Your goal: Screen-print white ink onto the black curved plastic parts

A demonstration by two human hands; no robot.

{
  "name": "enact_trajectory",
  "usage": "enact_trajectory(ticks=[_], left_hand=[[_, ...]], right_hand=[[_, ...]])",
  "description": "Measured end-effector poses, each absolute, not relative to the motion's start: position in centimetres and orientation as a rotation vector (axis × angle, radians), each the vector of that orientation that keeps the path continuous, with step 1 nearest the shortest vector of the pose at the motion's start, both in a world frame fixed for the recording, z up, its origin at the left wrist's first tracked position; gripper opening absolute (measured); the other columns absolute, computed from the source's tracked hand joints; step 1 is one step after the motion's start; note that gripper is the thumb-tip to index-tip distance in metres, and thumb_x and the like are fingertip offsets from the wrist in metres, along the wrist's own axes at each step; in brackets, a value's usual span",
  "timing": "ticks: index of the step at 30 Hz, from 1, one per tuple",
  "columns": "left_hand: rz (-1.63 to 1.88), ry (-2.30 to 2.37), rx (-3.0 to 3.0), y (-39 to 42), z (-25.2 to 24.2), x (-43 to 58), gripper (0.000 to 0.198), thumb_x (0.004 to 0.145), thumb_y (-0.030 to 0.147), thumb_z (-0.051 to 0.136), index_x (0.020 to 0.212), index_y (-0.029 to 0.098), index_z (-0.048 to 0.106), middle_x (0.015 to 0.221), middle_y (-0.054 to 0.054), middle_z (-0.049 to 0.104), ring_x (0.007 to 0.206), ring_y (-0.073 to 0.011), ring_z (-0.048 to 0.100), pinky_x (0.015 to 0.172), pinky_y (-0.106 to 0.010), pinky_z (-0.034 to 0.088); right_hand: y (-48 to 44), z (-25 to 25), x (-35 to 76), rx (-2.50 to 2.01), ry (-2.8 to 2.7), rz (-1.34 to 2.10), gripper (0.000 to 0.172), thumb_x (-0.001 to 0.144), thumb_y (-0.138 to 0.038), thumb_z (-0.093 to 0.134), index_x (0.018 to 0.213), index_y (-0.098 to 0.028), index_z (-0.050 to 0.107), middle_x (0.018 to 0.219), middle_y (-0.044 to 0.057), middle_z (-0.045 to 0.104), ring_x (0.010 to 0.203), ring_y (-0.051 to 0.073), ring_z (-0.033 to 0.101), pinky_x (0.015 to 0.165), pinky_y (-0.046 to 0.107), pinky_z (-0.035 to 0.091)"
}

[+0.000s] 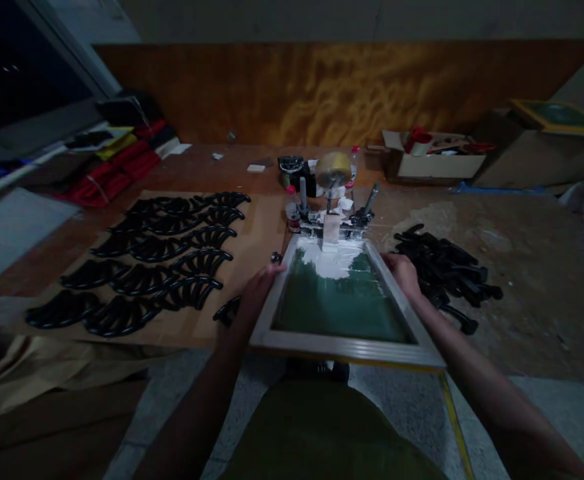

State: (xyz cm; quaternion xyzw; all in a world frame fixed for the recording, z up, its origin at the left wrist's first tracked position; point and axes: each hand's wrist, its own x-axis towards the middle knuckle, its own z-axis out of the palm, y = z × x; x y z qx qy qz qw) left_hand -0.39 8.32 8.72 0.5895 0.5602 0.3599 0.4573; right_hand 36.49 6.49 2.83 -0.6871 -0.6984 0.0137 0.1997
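A silk-screen frame [345, 348] with a green mesh tilts toward me, white ink [329, 261] spread over its far end. A pale squeegee [331, 228] stands at that end. My left hand [262, 283] is closed beside the frame's left edge; a small shiny black part [276, 257] shows at its fingertips. My right hand [403, 273] is by the right edge with its fingers curled; what they hold, if anything, is hidden. Right of it lies a heap of black curved handles [439, 263]. Another black handle [228, 310] lies partly behind my left forearm.
Rows of black handles [145, 280] lie on cardboard at the left. Behind the frame stand a clamp post [371, 199], a red-capped bottle [293, 210] and a black tub [291, 172]. An open carton [435, 165] sits at the back right, red cloth [115, 173] at the back left.
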Motion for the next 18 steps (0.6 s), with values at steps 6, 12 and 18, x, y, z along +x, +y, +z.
enact_trajectory(ticks=[6,12,18], left_hand=[[0.754,1.377,1.382,6.0,1.3,-0.7,0.059,0.086,0.042,0.055,0.139,0.016,0.053,0.143,-0.011,0.058,0.130,-0.0258,0.055,0.112,-0.041,0.042],[0.784,1.332,1.372,6.5,-2.1,-0.5,0.062,0.088,0.044,0.053,0.142,0.014,0.050,0.145,-0.014,0.056,0.134,-0.0262,0.052,0.115,-0.044,0.037],[0.772,1.329,1.277,6.2,-2.6,-0.6,0.060,0.089,0.047,0.053,0.141,0.017,0.051,0.145,-0.013,0.056,0.134,-0.0265,0.052,0.114,-0.042,0.039]], right_hand=[[13.4,7.7,31.2,-1.754,-2.093,-0.153,0.059,0.086,-0.024,0.061,0.142,-0.014,0.047,0.156,0.020,0.034,0.139,0.035,0.035,0.107,0.051,0.037],[14.5,8.3,25.5,-2.006,-2.468,0.169,0.028,0.091,-0.015,0.049,0.115,-0.016,0.064,0.112,0.013,0.068,0.105,0.024,0.060,0.085,0.030,0.044],[8.8,6.0,27.1,-1.647,-2.726,0.149,0.022,0.090,-0.010,0.046,0.099,-0.013,0.066,0.098,0.014,0.069,0.099,0.024,0.059,0.081,0.029,0.043]])
